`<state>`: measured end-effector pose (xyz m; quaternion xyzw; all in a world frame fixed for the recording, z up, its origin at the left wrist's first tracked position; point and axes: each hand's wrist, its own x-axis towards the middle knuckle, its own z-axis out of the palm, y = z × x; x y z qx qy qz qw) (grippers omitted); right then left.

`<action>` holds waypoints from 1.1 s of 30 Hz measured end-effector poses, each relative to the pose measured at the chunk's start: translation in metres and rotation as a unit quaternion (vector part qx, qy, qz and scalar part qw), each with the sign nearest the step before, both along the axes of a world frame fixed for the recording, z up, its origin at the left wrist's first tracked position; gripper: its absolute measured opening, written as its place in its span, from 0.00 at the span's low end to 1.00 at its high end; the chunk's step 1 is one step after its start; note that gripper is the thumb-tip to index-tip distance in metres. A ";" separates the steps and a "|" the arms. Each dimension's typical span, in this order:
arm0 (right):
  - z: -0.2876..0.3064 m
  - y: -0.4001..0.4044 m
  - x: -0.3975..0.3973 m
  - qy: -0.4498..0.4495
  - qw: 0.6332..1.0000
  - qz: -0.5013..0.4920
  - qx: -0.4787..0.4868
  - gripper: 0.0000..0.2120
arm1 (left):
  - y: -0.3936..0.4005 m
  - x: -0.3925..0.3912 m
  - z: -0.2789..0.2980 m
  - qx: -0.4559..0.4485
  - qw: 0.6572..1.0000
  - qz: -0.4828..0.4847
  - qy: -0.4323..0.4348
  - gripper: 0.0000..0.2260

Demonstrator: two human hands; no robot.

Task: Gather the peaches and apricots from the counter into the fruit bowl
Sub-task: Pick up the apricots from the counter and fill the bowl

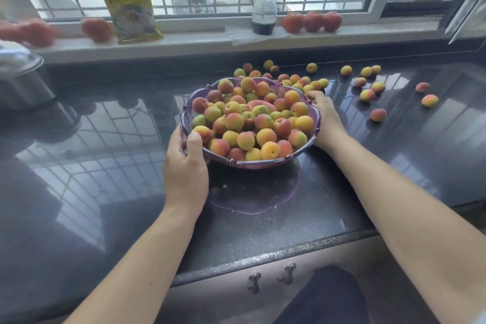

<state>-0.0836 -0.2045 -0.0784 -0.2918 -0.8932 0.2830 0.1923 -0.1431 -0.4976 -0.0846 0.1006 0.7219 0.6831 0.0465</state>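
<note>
Head view: left hand (185, 166) gripping purple fruit bowl (314, 116) rim mid-frame, steadying; right hand (324, 117) curling round loose apricots (302, 81), likely scooping.

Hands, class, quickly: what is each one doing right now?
Left hand: grips the purple fruit bowl at its near rim, thumb over the edge.
Right hand: holds the bowl's far side.

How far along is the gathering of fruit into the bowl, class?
Mostly done: the purple fruit bowl is heaped with apricots. In hand: the left hand grips its near rim and the right hand holds the far side. Left: a loose cluster of apricots behind the bowl, scattered ones to the right, and the peaches on the windowsill.
</note>
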 end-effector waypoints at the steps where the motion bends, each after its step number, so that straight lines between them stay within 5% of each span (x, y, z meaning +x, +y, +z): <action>1: -0.001 0.000 0.001 0.012 1.000 0.004 0.021 0.30 | 0.000 0.000 0.000 0.002 1.000 0.000 -0.001 0.23; 4: -0.003 0.000 0.001 -0.005 0.994 0.032 0.107 0.23 | -0.001 0.000 0.000 0.010 1.000 -0.005 -0.004 0.23; 8: -0.005 0.006 -0.003 0.014 0.994 0.008 0.108 0.14 | -0.001 0.001 0.001 0.007 1.000 -0.009 -0.005 0.24; 15: -0.013 0.018 -0.004 -0.016 0.988 0.001 0.154 0.14 | -0.001 0.001 0.001 -0.001 1.000 -0.001 -0.006 0.23; 19: 0.019 0.014 0.008 0.172 0.979 -0.108 -0.011 0.14 | 0.000 0.001 0.002 -0.016 1.000 0.008 0.010 0.25; 21: 0.054 -0.003 0.018 0.235 0.970 -0.065 -0.018 0.13 | 0.001 0.001 0.002 -0.018 1.000 0.010 0.016 0.25; 26: 0.105 -0.085 0.020 0.070 0.972 0.223 0.021 0.14 | 0.002 0.001 0.001 -0.027 0.999 0.011 0.018 0.23; 33: 0.090 -0.102 0.014 -0.013 0.961 0.261 0.093 0.13 | -0.001 0.002 0.004 -0.024 1.000 0.005 0.010 0.23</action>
